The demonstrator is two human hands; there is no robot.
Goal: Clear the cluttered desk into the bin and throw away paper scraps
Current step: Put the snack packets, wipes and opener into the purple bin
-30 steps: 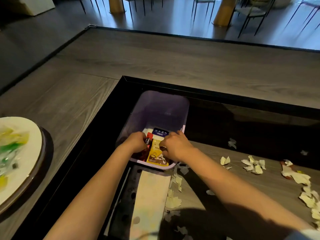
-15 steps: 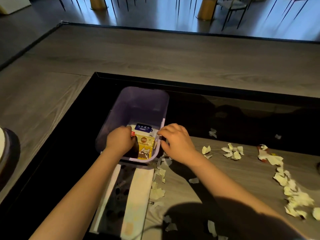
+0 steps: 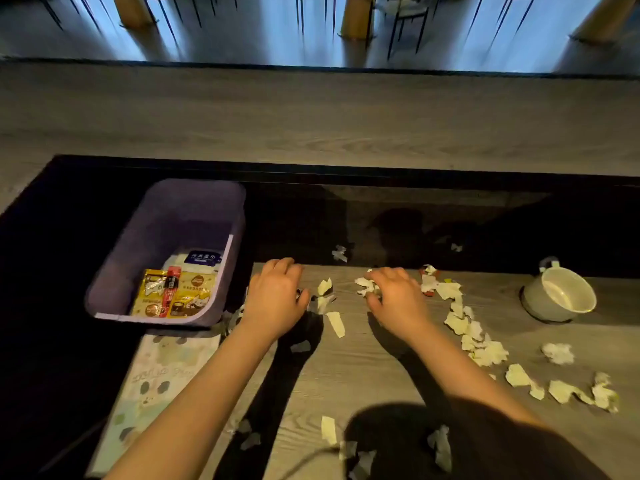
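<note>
Purple plastic bin, sitting at the wooden desk's left edge, is already holding yellow snack sachets, a red stick packet and a white pack whose dark label is unreadable. Torn pale paper scraps are lying scattered rightward. Left hand is resting loosely open, empty; right hand is curling fingers onto a scrap. White ceramic cup is awaiting clearing.

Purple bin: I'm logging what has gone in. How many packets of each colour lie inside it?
Yellow sachets: 2
Red stick sachet: 1
White pack with blue label: 1
Total: 4
</note>
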